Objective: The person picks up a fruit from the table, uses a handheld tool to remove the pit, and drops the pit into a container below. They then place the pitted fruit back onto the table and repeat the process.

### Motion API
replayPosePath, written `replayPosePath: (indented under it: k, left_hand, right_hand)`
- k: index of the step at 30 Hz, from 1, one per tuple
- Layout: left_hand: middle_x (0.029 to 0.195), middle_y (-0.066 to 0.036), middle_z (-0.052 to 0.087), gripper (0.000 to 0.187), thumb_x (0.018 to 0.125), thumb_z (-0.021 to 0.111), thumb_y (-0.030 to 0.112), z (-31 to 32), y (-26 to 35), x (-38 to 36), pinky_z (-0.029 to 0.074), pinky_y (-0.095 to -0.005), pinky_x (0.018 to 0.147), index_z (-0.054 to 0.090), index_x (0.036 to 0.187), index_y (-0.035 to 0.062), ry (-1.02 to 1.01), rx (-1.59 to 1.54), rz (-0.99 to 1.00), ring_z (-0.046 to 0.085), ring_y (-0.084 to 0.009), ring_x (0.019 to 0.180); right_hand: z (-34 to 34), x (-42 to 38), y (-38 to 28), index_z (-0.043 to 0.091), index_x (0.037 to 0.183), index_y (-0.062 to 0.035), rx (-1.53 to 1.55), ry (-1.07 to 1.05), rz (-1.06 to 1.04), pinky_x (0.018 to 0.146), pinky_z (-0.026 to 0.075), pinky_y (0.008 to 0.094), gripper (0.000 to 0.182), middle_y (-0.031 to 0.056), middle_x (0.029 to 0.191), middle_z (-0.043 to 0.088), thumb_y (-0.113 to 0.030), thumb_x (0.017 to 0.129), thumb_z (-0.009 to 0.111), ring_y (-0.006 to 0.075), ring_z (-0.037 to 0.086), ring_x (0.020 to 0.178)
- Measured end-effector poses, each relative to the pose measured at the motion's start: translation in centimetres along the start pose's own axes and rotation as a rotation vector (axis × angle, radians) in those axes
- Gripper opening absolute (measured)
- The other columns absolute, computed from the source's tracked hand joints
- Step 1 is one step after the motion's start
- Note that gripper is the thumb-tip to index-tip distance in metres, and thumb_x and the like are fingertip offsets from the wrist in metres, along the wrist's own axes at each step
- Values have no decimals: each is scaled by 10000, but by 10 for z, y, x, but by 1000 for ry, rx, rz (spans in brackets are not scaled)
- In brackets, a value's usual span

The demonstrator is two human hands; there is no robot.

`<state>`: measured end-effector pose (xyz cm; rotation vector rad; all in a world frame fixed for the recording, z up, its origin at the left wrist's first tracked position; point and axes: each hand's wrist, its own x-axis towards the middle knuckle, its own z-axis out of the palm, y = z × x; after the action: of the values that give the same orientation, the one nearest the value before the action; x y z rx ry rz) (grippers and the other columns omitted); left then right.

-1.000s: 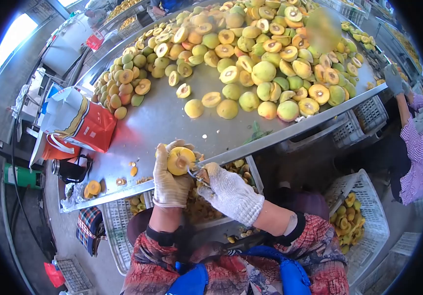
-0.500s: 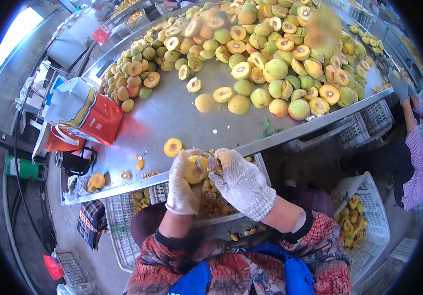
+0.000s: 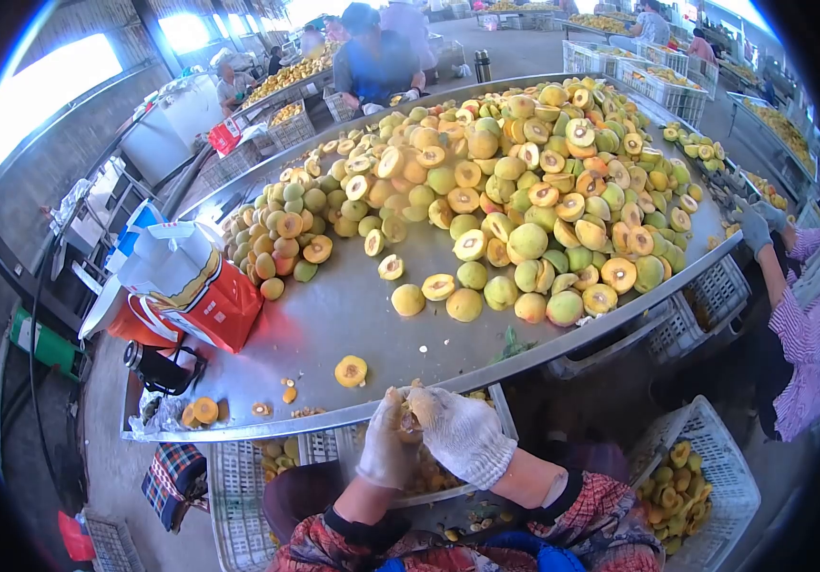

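My left hand (image 3: 387, 440), in a whitish knit glove, is closed around a peach half (image 3: 411, 420), mostly hidden between both gloves. Against it works my right hand (image 3: 464, 434), also gloved, its fingers curled in a grip. The small metal tool seen in that grip half a second ago is now covered by the fingers. Just beyond my hands, a cut peach half (image 3: 352, 371) lies face up on the metal table (image 3: 372, 329). Below my hands stands a crate (image 3: 503, 412) with small brownish pieces in it.
A large heap of peaches (image 3: 524, 210) covers the far table. To the left are a red bag (image 3: 224, 310) and a black flask (image 3: 157, 367). A white crate (image 3: 729, 477) of peach pieces stands low right. A co-worker's gloved hand (image 3: 758, 224) is at the right edge.
The head view has tilted up, showing more of the room and people beyond. My hands have drawn closer together, and the peach and metal tool between them are now largely covered.
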<state>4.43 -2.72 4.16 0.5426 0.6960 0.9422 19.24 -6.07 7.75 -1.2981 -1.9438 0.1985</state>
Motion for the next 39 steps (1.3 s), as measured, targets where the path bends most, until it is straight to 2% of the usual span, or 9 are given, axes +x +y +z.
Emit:
replayPosePath:
  k: [4, 6, 15, 21, 25, 28, 31, 34, 39]
  left_hand:
    - [1135, -78, 579, 454, 930, 559, 302, -1, 1, -3, 424, -282, 896, 490, 1261, -1, -60, 218, 94, 556, -175, 1035]
    - [1174, -74, 566, 519, 913, 581, 318, 14, 17, -15, 408, -299, 938, 456, 1300, -3, -178, 142, 30, 540, -181, 1095]
    - [1212, -88, 549, 546, 924, 551, 355, 6, -2, -11, 400, -326, 971, 432, 1313, -9, -161, 125, 116, 526, -183, 1120]
    - [1058, -109, 602, 491, 951, 464, 461, 10, 12, -8, 464, -350, 866, 504, 1190, 34, 127, 51, 130, 585, -216, 976]
    - [965, -127, 618, 520, 924, 463, 545, 2, 25, -4, 501, -375, 770, 527, 1100, 60, 166, -81, 169, 602, -241, 861]
    - [874, -173, 609, 528, 908, 495, 541, 1, 31, 1, 531, -423, 677, 576, 1003, 28, 224, -217, 176, 609, -300, 777]
    - [872, -170, 601, 496, 909, 507, 513, 2, 37, 9, 523, -412, 687, 581, 968, 25, 228, -273, 186, 597, -297, 779]
    - [927, -140, 603, 393, 903, 570, 411, -3, 39, 14, 515, -410, 771, 572, 1023, 38, 164, -282, 178, 596, -265, 858]
    - [953, -154, 605, 354, 909, 564, 339, 14, 34, 9, 521, -422, 799, 576, 1002, -2, 83, -238, 187, 595, -277, 898]
  right_hand:
    - [-1, -1, 4, 583, 1065, -61, 45, 33, -15, 658, 548, 372, 354, 127, 937, 643, -129, 725, 653, 291, 656, 769]
    - [-3, -2, 4, 582, 1052, -61, 108, 35, -3, 656, 548, 375, 339, 128, 929, 641, -128, 728, 652, 294, 655, 768]
    - [8, -7, 1, 596, 999, -88, 37, -43, 62, 610, 538, 390, 266, 132, 890, 627, -148, 743, 636, 299, 650, 720]
    - [9, -9, -2, 546, 1030, -68, 147, -72, 155, 625, 526, 441, 276, 158, 867, 607, -217, 809, 619, 357, 633, 724]
    - [11, -11, -2, 498, 1078, -44, 319, -149, 246, 671, 499, 489, 341, 209, 896, 602, -265, 848, 618, 415, 607, 792]
    - [1, -7, -9, 489, 1081, -32, 421, -243, 366, 719, 481, 494, 332, 224, 949, 600, -243, 860, 617, 427, 588, 865]
    - [7, -9, -9, 496, 1095, -28, 479, -184, 346, 731, 475, 493, 340, 235, 955, 595, -248, 865, 614, 432, 582, 876]
    - [22, -13, -1, 503, 1072, -27, 439, -89, 220, 730, 475, 495, 324, 241, 936, 593, -250, 865, 615, 441, 577, 863]
    - [17, -8, -6, 486, 1087, -15, 434, -223, 340, 732, 482, 496, 326, 263, 930, 589, -233, 871, 596, 455, 575, 877]
